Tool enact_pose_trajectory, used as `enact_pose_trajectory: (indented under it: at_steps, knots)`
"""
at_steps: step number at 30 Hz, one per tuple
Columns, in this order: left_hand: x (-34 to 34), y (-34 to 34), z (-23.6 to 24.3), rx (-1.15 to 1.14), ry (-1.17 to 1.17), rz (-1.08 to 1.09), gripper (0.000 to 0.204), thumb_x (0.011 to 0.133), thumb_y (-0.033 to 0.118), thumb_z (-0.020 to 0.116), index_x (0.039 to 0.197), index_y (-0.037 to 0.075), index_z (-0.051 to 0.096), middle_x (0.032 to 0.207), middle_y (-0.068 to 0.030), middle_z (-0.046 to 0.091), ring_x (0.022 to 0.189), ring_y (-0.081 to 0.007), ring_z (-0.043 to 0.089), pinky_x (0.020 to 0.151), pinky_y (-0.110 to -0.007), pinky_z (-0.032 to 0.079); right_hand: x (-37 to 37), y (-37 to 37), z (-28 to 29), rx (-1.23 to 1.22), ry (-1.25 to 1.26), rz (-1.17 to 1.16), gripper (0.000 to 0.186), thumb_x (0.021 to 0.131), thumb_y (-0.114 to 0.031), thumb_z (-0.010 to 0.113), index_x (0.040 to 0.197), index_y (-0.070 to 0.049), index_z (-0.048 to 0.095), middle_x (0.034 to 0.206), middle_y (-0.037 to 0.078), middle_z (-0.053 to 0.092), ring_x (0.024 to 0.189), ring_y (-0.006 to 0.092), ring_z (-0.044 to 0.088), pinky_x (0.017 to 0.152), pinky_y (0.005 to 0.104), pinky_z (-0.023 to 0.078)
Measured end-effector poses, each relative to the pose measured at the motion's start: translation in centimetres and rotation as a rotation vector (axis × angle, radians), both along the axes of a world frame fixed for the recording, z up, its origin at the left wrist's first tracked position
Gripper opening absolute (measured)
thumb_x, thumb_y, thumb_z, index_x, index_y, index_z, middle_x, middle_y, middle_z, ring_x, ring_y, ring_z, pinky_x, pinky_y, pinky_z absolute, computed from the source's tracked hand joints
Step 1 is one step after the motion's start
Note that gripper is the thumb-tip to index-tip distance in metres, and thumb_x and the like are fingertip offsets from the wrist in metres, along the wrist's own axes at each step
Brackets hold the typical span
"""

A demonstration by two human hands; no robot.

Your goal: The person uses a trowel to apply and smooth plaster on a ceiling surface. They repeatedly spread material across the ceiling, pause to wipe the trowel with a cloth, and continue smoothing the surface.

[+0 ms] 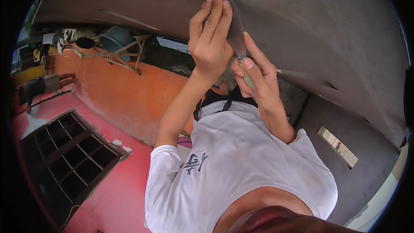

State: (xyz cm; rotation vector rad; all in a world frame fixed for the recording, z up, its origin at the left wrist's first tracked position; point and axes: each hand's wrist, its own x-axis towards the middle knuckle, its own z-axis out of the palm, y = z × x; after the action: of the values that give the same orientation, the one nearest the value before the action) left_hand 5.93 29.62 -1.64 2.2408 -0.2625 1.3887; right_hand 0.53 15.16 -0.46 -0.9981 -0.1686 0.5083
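My right hand (262,75) is closed round the pale green handle (249,79) of a putty knife, its index finger stretched along the lower end of the blade. The knife's flat metal blade (236,32) points up and away from me, against or very close to a grey plastered wall (302,21). My left hand (211,43) is beside the blade with its fingers stretched out, the fingertips near the blade's far end. Whether they press on the blade or on the wall cannot be told.
At the left, a blue-grey basin (115,39) rests on a rough wooden stand (129,54). Farther left is another person (41,86). A barred window (69,155) sits in a pink wall (116,181). A narrow slot (337,146) opens in the grey wall at right.
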Motion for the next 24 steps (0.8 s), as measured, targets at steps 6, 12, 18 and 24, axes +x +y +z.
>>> enact_pose_trajectory:
  at_steps: [6, 12, 18, 24]
  knots:
    - [0.6, -0.9, -1.0, -0.056, -0.047, -0.007, 0.04, 0.071, -0.007, 0.062, 0.11, -0.005, 0.073, 0.124, -0.0181, 0.07, 0.114, -0.0323, 0.064, 0.098, -0.041, 0.057, 0.6, -1.9, -0.1, -0.119, -0.06, 0.016, 0.053, 0.108, -0.019, 0.045, 0.159, -0.014, 0.032, 0.082, 0.003, 0.053, 0.048, 0.0021, 0.034, 0.04, 0.019, 0.03]
    - [-0.1, -1.5, -0.7, -0.126, -0.033, -0.026, 0.037, 0.073, -0.001, 0.065, 0.108, -0.003, 0.075, 0.122, -0.0142, 0.071, 0.111, -0.0296, 0.066, 0.095, -0.038, 0.059, -0.8, -1.6, 0.0, -0.188, -0.013, -0.024, 0.056, 0.107, -0.019, 0.039, 0.161, -0.024, 0.025, 0.084, 0.007, 0.048, 0.046, 0.0031, 0.034, 0.037, 0.0186, 0.028]
    - [1.2, -0.3, 0.3, -0.121, -0.147, 0.029, 0.028, 0.079, 0.004, 0.064, 0.104, -0.001, 0.076, 0.12, -0.0129, 0.072, 0.109, -0.0278, 0.067, 0.093, -0.038, 0.06, 0.6, -0.2, 0.3, -0.057, -0.105, 0.036, 0.058, 0.107, -0.018, 0.037, 0.162, -0.028, 0.021, 0.084, 0.007, 0.047, 0.045, 0.0037, 0.032, 0.036, 0.0177, 0.027]
    - [0.8, -0.7, -1.0, -0.096, -0.122, 0.018, 0.029, 0.078, 0.004, 0.066, 0.105, -0.001, 0.076, 0.12, -0.0129, 0.072, 0.109, -0.0281, 0.068, 0.09, -0.037, 0.061, 0.2, -1.0, -0.2, -0.1, -0.101, 0.039, 0.059, 0.107, -0.016, 0.036, 0.162, -0.029, 0.02, 0.084, 0.007, 0.045, 0.045, 0.0041, 0.031, 0.036, 0.0185, 0.027]
